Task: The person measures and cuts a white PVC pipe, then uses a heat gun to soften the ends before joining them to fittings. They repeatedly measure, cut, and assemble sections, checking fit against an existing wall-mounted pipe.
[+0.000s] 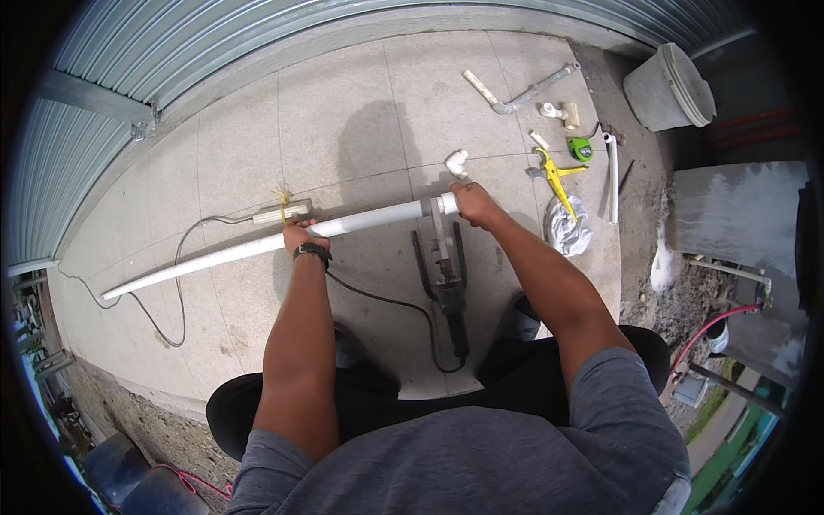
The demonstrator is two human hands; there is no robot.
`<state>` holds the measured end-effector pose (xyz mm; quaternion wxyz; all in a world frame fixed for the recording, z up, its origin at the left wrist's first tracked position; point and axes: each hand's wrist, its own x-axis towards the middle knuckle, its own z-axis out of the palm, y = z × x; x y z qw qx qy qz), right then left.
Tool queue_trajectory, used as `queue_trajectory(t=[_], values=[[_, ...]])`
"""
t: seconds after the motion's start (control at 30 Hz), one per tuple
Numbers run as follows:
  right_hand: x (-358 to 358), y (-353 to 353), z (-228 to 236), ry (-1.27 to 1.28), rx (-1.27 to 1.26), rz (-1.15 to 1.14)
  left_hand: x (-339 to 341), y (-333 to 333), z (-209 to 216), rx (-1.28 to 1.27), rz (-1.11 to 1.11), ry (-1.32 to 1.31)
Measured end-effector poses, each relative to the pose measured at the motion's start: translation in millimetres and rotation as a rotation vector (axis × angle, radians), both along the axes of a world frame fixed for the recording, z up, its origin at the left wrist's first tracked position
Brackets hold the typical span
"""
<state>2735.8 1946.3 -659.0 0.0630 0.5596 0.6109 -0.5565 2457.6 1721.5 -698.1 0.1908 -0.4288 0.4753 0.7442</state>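
A long white plastic pipe (360,221) slants across the paving in front of me, its far-left end low near the ground. My left hand (300,233) is closed round it near the middle. At its right end, my right hand (477,206) grips a short white pipe fitting (448,203). Between pipe and fitting sits the grey head of a pipe-welding iron (449,292). The iron's dark handle points toward me, between two prongs of its stand. A white elbow fitting (457,163) lies just beyond my right hand.
An extension socket (281,212) with grey cable lies beyond the pipe. To the right are a yellow pipe cutter (558,182), a green tape measure (581,149), a white cloth (568,227), a tee fitting (562,114) and a jointed pipe (524,96). A bucket (665,88) stands at back right.
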Motion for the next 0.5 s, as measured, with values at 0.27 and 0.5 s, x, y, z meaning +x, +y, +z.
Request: queue_trajectory(t=[0.27, 0.5], values=[[-2.8, 4.8, 6.7, -0.031, -0.147, 0.013, 5.0, -1.7, 1.2, 0.091, -0.003, 0.080], [-3.6, 8.6, 3.9, -0.059, -0.306, -0.055, 3.2, -2.4, -5.8, 0.171, 0.049, 0.094]])
